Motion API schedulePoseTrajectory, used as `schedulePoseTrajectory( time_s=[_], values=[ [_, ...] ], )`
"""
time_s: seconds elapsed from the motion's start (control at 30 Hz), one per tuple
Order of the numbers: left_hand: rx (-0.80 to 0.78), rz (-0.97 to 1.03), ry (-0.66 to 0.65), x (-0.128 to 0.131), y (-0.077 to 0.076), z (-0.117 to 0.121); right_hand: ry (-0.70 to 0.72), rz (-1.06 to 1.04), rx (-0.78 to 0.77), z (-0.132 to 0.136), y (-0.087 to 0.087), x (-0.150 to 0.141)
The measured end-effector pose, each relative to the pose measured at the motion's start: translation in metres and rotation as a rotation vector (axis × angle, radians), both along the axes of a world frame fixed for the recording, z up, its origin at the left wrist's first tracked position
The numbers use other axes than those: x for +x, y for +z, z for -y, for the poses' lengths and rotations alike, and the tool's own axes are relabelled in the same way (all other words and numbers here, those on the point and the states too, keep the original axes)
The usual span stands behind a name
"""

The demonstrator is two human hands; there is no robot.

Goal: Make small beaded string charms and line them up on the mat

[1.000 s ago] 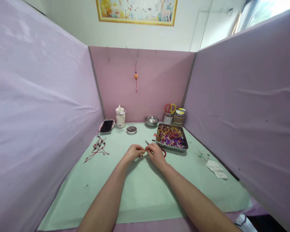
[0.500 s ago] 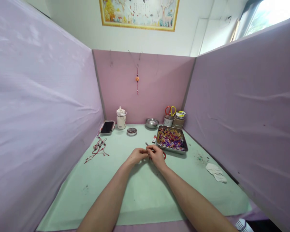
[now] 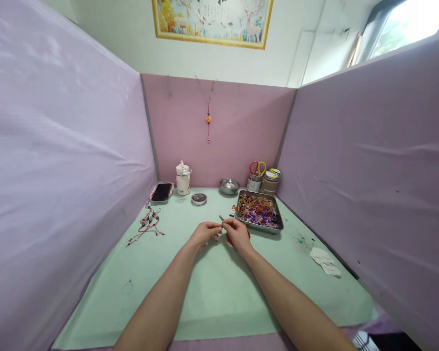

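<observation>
My right hand is closed around red-handled scissors. Their metal tips point up and to the left past my fingers, and the red loops show below and beside the palm. My left hand pinches a thin red cord at its fingertips, close to the scissors. Small red and white beads hang just under the left fingers; most of the cord is hidden. Both hands are held over the middle of the green tabletop.
A metal tray of beads and cords lies right of my hands, beside a small red-and-white item. Beaded red cords lie left. Behind stand a bowl, a round tin, a white bottle and jars.
My left hand has shifted slightly up and left, and the hanging beads now show beneath it. More of the red scissor handles shows under my right hand.
</observation>
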State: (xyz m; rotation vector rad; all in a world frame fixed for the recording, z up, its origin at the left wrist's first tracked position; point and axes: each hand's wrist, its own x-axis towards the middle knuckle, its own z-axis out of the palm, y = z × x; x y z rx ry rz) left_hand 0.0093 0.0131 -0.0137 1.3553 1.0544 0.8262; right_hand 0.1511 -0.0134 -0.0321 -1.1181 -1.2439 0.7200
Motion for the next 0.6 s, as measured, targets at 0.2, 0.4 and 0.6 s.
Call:
schedulePoseTrajectory(
  time_s=[0.2,0.4,0.6],
  values=[
    [-0.027,0.018,0.032,0.0010,-0.0010,-0.0008,0.026,-0.070,-0.031,0.0000,-0.0008,-0.0010],
    [-0.015,0.046,0.047,0.0030,-0.0021,-0.0012,0.032,-0.089,-0.068,0.0008,-0.0004,-0.0022],
    [0.014,0.041,0.099,0.0049,-0.0012,-0.0010,-0.001,-0.086,-0.099,-0.0003,-0.0018,-0.0017]
  ],
)
